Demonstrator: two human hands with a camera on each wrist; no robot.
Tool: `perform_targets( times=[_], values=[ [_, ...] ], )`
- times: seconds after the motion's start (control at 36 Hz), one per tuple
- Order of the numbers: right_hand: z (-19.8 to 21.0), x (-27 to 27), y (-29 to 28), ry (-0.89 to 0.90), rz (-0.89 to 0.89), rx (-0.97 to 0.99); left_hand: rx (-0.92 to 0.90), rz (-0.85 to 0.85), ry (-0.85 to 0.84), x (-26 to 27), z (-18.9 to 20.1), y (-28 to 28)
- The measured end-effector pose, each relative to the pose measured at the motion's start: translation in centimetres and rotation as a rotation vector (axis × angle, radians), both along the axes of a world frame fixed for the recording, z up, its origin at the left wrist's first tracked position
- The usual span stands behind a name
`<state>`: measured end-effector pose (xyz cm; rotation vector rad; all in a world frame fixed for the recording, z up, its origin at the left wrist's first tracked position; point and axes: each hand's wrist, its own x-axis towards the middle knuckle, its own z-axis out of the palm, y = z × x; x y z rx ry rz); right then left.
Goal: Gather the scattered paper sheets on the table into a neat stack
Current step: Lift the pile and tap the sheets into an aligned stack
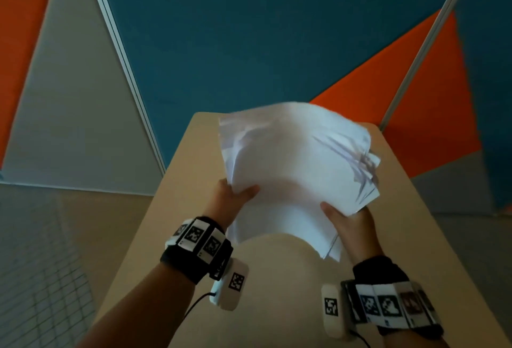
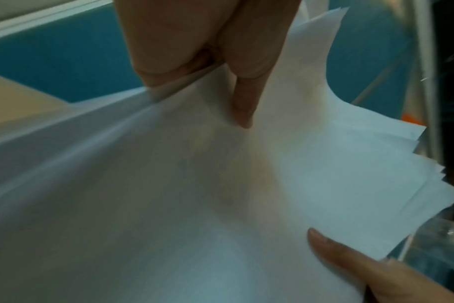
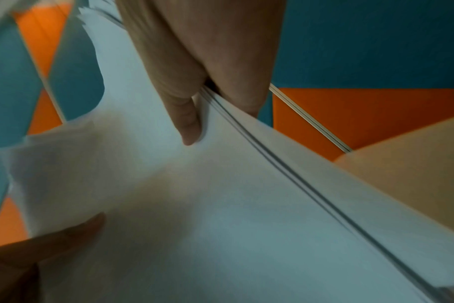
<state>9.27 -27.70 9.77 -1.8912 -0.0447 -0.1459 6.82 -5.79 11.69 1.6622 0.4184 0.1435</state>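
A loose bundle of white paper sheets is held up above the beige table, its far part crumpled and its edges uneven. My left hand grips the bundle's left edge, thumb on top. My right hand grips the right near edge, thumb on top as well. In the left wrist view the thumb presses onto the sheets, and the other hand's thumb shows at the lower right. The right wrist view shows the sheets pinched between thumb and fingers, with staggered edges.
The narrow table runs away from me toward a blue, orange and grey partition wall. Grey tiled floor lies to the left of the table. A metal pole rises at the table's far right.
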Motion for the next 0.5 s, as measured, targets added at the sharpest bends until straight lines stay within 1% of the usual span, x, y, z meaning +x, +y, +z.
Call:
perform_targets(
  times=[0.08, 0.14, 0.17, 0.22, 0.28, 0.33, 0.39, 0.42, 0.5],
  values=[
    [1.9, -0.2, -0.4, -0.085, 0.008, 0.029, -0.036, -0.029, -0.064, 0.0, 2.1, 0.1],
    [2.0, -0.3, -0.8, -0.079, 0.013, 0.042, -0.060, -0.047, -0.066, -0.1, 2.4, 0.3],
    [1.6, -0.4, -0.8, -0.048, 0.014, 0.046, -0.067, -0.051, -0.048, -0.2, 2.0, 0.3],
    [-0.5, -0.5, -1.0, 0.069, 0.002, 0.056, -0.056, -0.061, 0.020, -0.5, 0.1, 0.5],
    [-2.8, -0.8, -1.0, 0.194, -0.022, 0.065, -0.006, -0.086, 0.103, -1.0, -2.3, 0.5],
    [-4.3, -1.2, -0.8, 0.262, -0.040, 0.072, 0.033, -0.117, 0.152, -1.4, -4.1, 0.5],
    [-4.5, -1.5, -0.5, 0.249, -0.056, 0.068, 0.061, -0.120, 0.154, -1.3, -5.0, 0.6],
    [-4.1, -1.5, -0.5, 0.227, -0.065, 0.065, 0.083, -0.113, 0.150, -1.2, -4.6, 0.6],
    [-1.8, -1.5, -0.6, 0.139, -0.049, 0.072, 0.129, -0.103, 0.120, -0.7, -1.8, 0.5]
  ],
)
